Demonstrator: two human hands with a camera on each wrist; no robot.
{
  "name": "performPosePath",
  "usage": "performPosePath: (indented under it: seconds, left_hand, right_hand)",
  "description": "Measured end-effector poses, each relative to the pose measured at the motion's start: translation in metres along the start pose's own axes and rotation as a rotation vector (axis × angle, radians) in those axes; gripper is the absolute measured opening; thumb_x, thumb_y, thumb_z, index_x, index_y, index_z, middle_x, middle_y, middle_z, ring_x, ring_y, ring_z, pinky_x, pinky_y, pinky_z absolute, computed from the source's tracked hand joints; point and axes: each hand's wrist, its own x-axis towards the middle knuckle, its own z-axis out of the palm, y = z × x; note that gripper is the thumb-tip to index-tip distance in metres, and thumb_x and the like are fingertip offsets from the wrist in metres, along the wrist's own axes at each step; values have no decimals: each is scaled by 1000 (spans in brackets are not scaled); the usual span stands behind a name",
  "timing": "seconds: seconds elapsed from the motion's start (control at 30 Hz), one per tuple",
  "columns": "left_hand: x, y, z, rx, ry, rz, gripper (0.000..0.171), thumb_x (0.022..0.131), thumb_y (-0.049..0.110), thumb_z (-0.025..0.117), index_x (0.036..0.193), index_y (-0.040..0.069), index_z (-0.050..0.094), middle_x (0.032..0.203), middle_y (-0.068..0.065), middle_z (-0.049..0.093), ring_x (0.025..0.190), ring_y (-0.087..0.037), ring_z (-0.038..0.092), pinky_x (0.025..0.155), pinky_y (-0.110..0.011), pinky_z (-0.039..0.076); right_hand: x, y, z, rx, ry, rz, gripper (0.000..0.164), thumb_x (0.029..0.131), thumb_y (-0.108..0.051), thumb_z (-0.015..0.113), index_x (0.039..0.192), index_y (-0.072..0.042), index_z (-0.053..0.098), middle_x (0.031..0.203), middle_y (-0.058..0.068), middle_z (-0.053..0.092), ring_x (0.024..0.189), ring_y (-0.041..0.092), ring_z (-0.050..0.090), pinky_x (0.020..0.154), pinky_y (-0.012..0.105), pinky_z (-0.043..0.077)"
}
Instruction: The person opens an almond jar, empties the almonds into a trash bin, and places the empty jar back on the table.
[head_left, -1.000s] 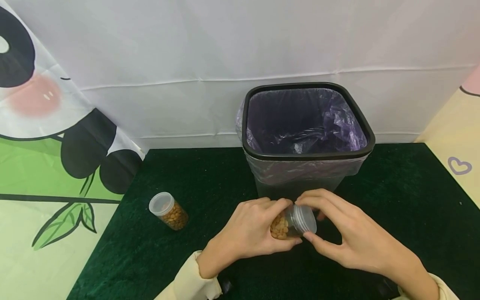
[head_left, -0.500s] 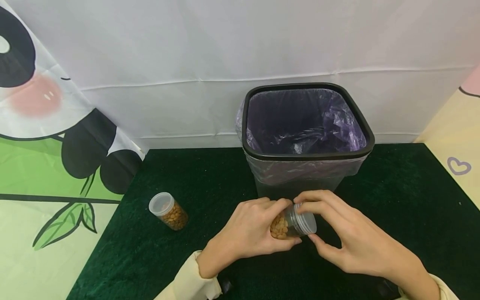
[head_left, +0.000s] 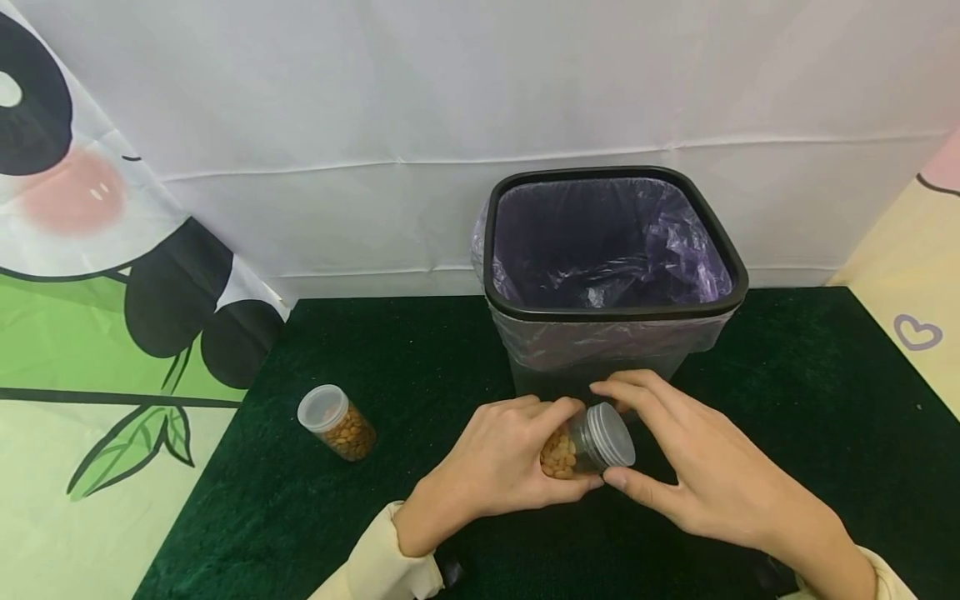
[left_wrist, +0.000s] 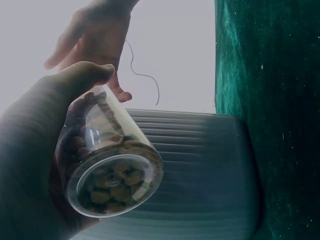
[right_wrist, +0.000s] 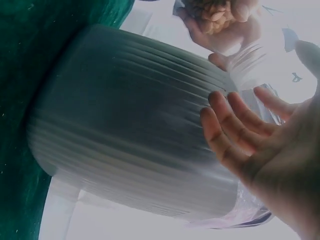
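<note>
My left hand (head_left: 502, 458) grips a clear plastic jar (head_left: 587, 443) of small tan nuggets, tilted so its whitish screw lid (head_left: 615, 435) points right. In the left wrist view the round bottom of the jar (left_wrist: 115, 186) faces the camera, with nuggets behind it. Around the lid end hovers my right hand (head_left: 697, 471). Its thumb lies near the lid's lower edge; whether it touches cannot be told. The right wrist view has the fingers (right_wrist: 240, 112) spread, fairly straight and apart from the lid. A second lidded jar (head_left: 341, 425) with brown pieces stands to the left.
Behind the hands stands a dark waste bin (head_left: 615, 315) lined with a purple translucent bag. Its ribbed wall (right_wrist: 125, 110) is close to both hands. Dark green cloth (head_left: 420, 358) covers the table, and a white curtain (head_left: 337, 125) hangs behind.
My right fingers have spread and lifted off the lid, having been around it earlier. The left hand and its jar have stayed nearly still.
</note>
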Motion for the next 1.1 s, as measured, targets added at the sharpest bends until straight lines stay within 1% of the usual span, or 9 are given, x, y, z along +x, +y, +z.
performPosePath:
  seconds: [0.07,0.13,0.2,0.27,0.53,0.67,0.73,0.9,1.1]
  left_hand:
    - [0,0,0,-2,2,-1,62,81,58,82,126,21,64,90,8,74,70,-1,60,62,-13,49]
    - [0,0,0,-1,4,0,62,81,59,82,126,21,64,90,8,74,70,-1,60,62,-13,49]
    - [0,0,0,-2,7,3,62,81,59,82,127,21,64,90,8,74,70,-1,60,62,-13,49]
    - [0,0,0,-3,9,7,61,81,58,82,127,21,64,89,8,73,70,-1,60,62,-13,49]
    - [0,0,1,14,11,9,62,80,59,82,126,21,64,87,7,73,68,-2,59,60,-14,49]
    - [0,0,0,18,11,7,63,80,60,82,127,21,65,86,8,72,67,-1,58,60,-14,49]
    - [0,0,0,20,14,8,64,79,60,82,127,21,64,86,8,72,67,-1,57,60,-14,48]
    - [0,0,-1,26,24,6,65,79,61,82,127,21,65,85,8,72,68,-1,58,60,-15,49]
    - [0,-1,-4,23,26,-5,66,79,62,82,128,21,65,87,8,72,69,-2,59,61,-16,49]
  right_hand:
    - [0,0,0,-23,2,33,70,93,-46,77,152,-32,43,133,-16,57,106,-2,60,86,34,59]
    - [0,1,0,-38,9,41,64,93,-47,76,148,-32,47,121,-19,62,98,-4,58,80,31,57]
    - [0,1,0,-46,16,38,60,93,-47,77,145,-32,50,111,-21,62,92,-5,56,75,27,54]
    - [0,0,-1,-41,24,24,60,92,-45,79,143,-33,52,109,-22,60,91,-6,54,74,25,53]
    - [0,1,-6,12,44,-81,67,86,-35,86,143,-31,50,125,-20,58,102,-4,56,85,26,57]
    - [-1,2,-7,59,42,-119,66,89,-34,84,144,-28,49,130,-17,56,106,-2,58,91,18,54]
    - [0,3,-8,82,47,-136,69,87,-30,86,144,-26,48,132,-15,57,107,-1,60,93,17,53]
    - [1,4,-10,132,37,-136,77,81,-17,90,144,-22,48,135,-12,57,108,1,61,91,19,54]
    - [1,9,-11,198,5,-102,79,80,-13,91,144,-22,47,136,-10,57,109,2,62,92,20,55]
